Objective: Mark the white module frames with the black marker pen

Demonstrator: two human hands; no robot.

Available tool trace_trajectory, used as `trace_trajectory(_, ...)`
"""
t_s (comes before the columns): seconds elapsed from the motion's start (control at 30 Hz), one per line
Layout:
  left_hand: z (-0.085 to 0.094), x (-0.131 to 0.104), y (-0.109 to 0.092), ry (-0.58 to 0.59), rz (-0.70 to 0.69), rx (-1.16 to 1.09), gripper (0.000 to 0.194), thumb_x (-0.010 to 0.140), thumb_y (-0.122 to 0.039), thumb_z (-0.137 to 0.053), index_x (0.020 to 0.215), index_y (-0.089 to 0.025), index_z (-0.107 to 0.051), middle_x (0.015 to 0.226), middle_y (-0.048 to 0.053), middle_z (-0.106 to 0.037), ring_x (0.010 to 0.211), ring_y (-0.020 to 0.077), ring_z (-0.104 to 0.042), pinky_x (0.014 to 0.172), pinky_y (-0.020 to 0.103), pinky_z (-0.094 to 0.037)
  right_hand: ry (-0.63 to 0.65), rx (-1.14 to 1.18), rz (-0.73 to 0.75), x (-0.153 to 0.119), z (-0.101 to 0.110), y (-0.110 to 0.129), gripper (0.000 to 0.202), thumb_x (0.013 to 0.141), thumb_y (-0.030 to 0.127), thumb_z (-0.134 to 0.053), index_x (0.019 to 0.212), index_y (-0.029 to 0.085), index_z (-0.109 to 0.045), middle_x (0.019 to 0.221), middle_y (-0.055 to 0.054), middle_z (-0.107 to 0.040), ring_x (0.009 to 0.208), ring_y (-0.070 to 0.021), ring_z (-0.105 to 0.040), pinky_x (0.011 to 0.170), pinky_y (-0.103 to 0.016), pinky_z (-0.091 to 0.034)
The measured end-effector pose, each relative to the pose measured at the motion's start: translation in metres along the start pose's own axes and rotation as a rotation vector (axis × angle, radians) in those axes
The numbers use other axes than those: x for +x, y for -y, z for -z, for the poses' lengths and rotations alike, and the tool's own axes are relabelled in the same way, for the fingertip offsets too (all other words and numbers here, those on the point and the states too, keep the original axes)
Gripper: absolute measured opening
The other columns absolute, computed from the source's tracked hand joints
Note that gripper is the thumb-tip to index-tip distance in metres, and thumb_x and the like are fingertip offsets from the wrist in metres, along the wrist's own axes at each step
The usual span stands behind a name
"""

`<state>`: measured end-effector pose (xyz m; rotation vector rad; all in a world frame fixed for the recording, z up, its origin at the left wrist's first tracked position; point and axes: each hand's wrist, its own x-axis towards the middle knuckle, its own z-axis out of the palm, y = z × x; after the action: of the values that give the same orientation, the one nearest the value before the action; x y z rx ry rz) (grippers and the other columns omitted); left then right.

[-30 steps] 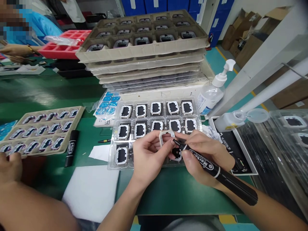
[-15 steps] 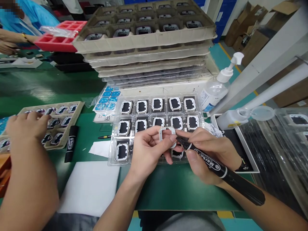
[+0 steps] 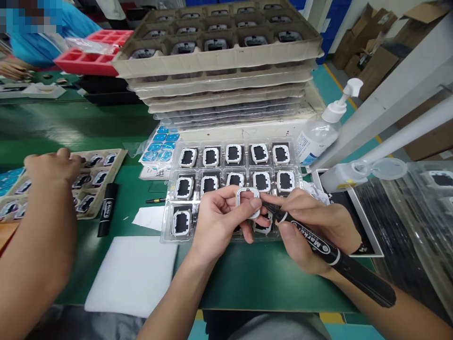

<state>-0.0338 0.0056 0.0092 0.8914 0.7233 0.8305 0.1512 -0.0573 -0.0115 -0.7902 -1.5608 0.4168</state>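
Observation:
Pinched between the thumb and fingers of my left hand (image 3: 217, 219) is a small white watch-case frame (image 3: 243, 192), rounded and square with an open middle. My right hand (image 3: 314, 226) grips a black marker (image 3: 325, 249) like a pen, its tip at the frame's right edge; I cannot tell whether it touches. Under and behind both hands lies a clear plastic tray (image 3: 166, 208) holding rows of similar white frames with dark centres, such as this frame (image 3: 182, 223). My hands partly hide its front row.
Behind stand stacked trays (image 3: 219, 59) of frames. A pump bottle (image 3: 320, 132) and a flip-top bottle (image 3: 345, 177) are at the right. At left, a co-worker's hand (image 3: 53, 165) is over a beige tray (image 3: 120, 163), near another marker (image 3: 108, 210) and a white foam sheet (image 3: 132, 274).
The co-worker's hand at the left has shifted right over the beige tray. My hands keep nearly the same pose on the frame and marker; the view has moved slightly.

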Motion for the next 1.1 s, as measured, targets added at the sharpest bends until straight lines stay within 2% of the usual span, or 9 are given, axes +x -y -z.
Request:
trace_trajectory(0.13,0.000,0.000,0.000,0.012,0.014,-0.025,0.027,0.083,-0.035,-0.095,0.084,-0.013,-0.080,0.070,0.005,-0.079,0.041,0.0106,-0.065,0.034,0.014,-0.050,-0.024,0.007,0.000,-0.001,-0.001,0.000,0.051,0.090,-0.001,-0.076,0.131,0.030,-0.070,0.103,-0.005,-0.078,0.111,-0.0349,-0.082,0.088,-0.055,-0.071)
trace_trajectory(0.3,0.005,0.003,-0.002,0.076,0.042,-0.069,0.024,0.083,-0.032,-0.095,0.085,-0.014,-0.079,0.068,0.004,-0.077,0.049,0.0144,-0.072,0.036,0.014,-0.053,0.021,-0.009,0.048,0.002,0.002,0.003,0.061,0.089,-0.003,-0.074,0.139,0.030,-0.065,0.109,-0.008,-0.080,0.116,-0.0356,-0.081,0.089,-0.054,-0.073)
trace_trajectory(0.43,0.009,0.005,-0.003,0.134,0.051,-0.095,0.022,0.079,-0.024,-0.098,0.083,-0.015,-0.079,0.067,0.003,-0.077,0.054,0.0171,-0.076,0.040,0.016,-0.058,0.035,0.005,0.101,0.005,0.003,0.006,0.065,0.088,-0.004,-0.074,0.143,0.028,-0.063,0.107,-0.008,-0.081,0.104,-0.0286,-0.082,0.095,-0.055,-0.074)
trace_trajectory(0.53,0.011,0.006,-0.002,0.146,0.058,-0.106,0.020,0.083,-0.026,-0.095,0.084,-0.014,-0.080,0.069,0.004,-0.078,0.053,0.0156,-0.075,0.041,0.015,-0.058,0.016,0.019,0.114,0.006,0.001,0.008,0.060,0.089,-0.001,-0.075,0.141,0.027,-0.066,0.106,-0.009,-0.081,0.093,-0.0244,-0.080,0.098,-0.059,-0.073)
trace_trajectory(0.7,0.011,0.005,-0.004,0.156,0.079,-0.113,0.020,0.085,-0.027,-0.094,0.083,-0.014,-0.079,0.069,0.003,-0.078,0.041,0.0094,-0.065,0.035,0.011,-0.051,-0.022,0.041,0.141,0.007,-0.004,0.007,0.047,0.092,0.002,-0.073,0.135,0.023,-0.071,0.101,-0.011,-0.080,0.090,-0.0255,-0.079,0.094,-0.058,-0.074)
trace_trajectory(0.83,0.012,0.005,-0.004,0.157,0.108,-0.106,0.023,0.085,-0.030,-0.093,0.083,-0.014,-0.077,0.064,0.003,-0.077,0.039,0.0108,-0.064,0.033,0.011,-0.048,-0.006,0.046,0.127,0.006,-0.003,0.005,0.057,0.088,-0.002,-0.076,0.138,0.023,-0.070,0.103,-0.011,-0.079,0.090,-0.0254,-0.079,0.095,-0.059,-0.074)
trace_trajectory(0.93,0.013,0.005,-0.004,0.154,0.116,-0.107,0.022,0.086,-0.030,-0.092,0.085,-0.014,-0.076,0.065,0.004,-0.077,0.043,0.0132,-0.069,0.033,0.012,-0.049,0.013,0.043,0.133,0.007,-0.002,0.006,0.063,0.086,-0.004,-0.077,0.143,0.021,-0.067,0.107,-0.013,-0.079,0.099,-0.0290,-0.080,0.094,-0.060,-0.074)
trace_trajectory(1.0,0.013,0.004,-0.004,0.155,0.122,-0.106,0.022,0.086,-0.030,-0.092,0.086,-0.014,-0.076,0.065,0.004,-0.077,0.046,0.0148,-0.071,0.033,0.012,-0.049,0.033,0.040,0.135,0.007,-0.002,0.006,0.063,0.087,-0.004,-0.075,0.144,0.021,-0.065,0.106,-0.013,-0.079,0.102,-0.0293,-0.081,0.095,-0.059,-0.074)
trace_trajectory(1.1,0.014,0.004,-0.005,0.155,0.127,-0.105,0.023,0.085,-0.030,-0.092,0.086,-0.014,-0.076,0.064,0.004,-0.077,0.047,0.0156,-0.072,0.032,0.012,-0.048,0.028,0.018,0.138,0.008,-0.002,0.008,0.058,0.087,-0.003,-0.075,0.138,0.023,-0.067,0.103,-0.011,-0.080,0.094,-0.0253,-0.081,0.094,-0.056,-0.074)
